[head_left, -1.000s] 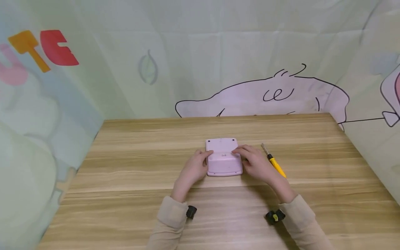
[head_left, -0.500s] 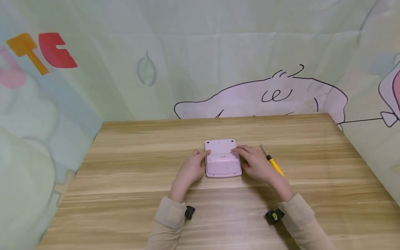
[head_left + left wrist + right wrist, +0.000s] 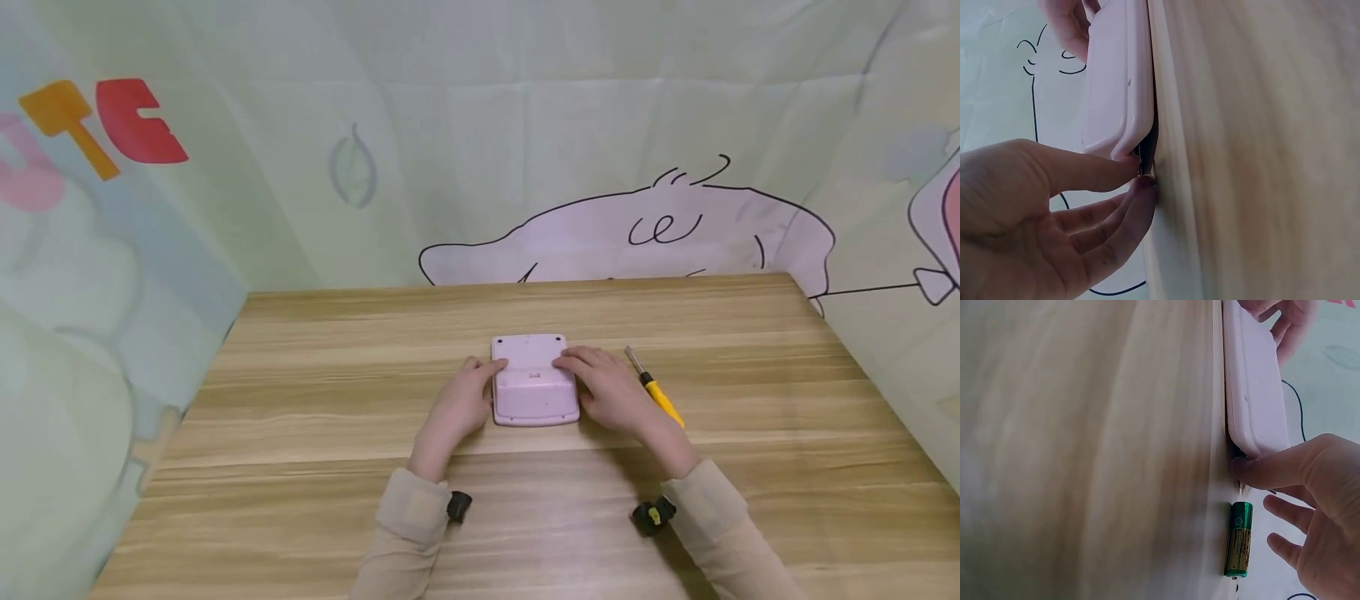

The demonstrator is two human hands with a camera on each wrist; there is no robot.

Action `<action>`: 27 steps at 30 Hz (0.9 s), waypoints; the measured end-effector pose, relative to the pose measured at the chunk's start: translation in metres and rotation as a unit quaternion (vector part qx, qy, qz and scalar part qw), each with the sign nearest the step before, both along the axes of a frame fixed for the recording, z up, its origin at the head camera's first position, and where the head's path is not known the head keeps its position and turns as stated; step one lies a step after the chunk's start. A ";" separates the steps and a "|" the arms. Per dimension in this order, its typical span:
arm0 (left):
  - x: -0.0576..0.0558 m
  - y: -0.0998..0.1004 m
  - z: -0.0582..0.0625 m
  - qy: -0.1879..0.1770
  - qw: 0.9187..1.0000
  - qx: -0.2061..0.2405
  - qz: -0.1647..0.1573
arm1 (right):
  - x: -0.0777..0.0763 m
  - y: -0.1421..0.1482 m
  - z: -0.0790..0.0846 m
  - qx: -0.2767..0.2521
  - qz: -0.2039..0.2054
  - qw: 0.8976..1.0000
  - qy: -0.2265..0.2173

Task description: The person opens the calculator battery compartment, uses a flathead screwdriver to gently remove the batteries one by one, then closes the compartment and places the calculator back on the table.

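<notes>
A pink calculator [image 3: 536, 400] lies face down on the wooden table, its back with a small latch turned up. My left hand [image 3: 461, 404] grips its left edge; in the left wrist view the thumb and fingertips of that left hand [image 3: 1054, 212] meet at its near corner, by a dark underside. At the opposite edge my right hand [image 3: 615, 392] holds it, with fingers laid over the back. In the right wrist view the thumb of that right hand [image 3: 1325, 500] presses the corner. A green battery [image 3: 1239, 540] lies just beyond this thumb, hidden in the head view.
A screwdriver with a yellow handle [image 3: 663, 402] lies on the table [image 3: 337, 358] right of my right hand. Behind the table's far edge hangs a printed cloth backdrop [image 3: 465, 150]. Black wrist cameras [image 3: 459, 507] sit at both cuffs.
The fingers of my right hand have shifted slightly on the calculator's edge. My left hand keeps its grip, and the calculator and screwdriver stay in place.
</notes>
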State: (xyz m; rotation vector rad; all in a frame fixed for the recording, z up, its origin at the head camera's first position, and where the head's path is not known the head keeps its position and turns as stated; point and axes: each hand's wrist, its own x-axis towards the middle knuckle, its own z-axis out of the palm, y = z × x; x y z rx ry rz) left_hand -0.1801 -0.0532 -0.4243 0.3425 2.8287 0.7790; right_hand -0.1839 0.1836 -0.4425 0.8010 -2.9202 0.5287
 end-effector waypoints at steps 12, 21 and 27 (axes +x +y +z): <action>-0.001 0.000 -0.001 0.015 1.000 0.005 -0.003 | 0.001 -0.001 0.002 0.009 -0.002 1.000 0.001; -0.002 -0.001 -0.002 0.022 1.000 0.007 -0.010 | 0.001 0.000 0.003 0.018 0.004 1.000 0.018; -0.001 -0.002 -0.001 0.018 1.000 0.010 -0.012 | 0.001 0.000 0.003 0.019 0.004 1.000 0.017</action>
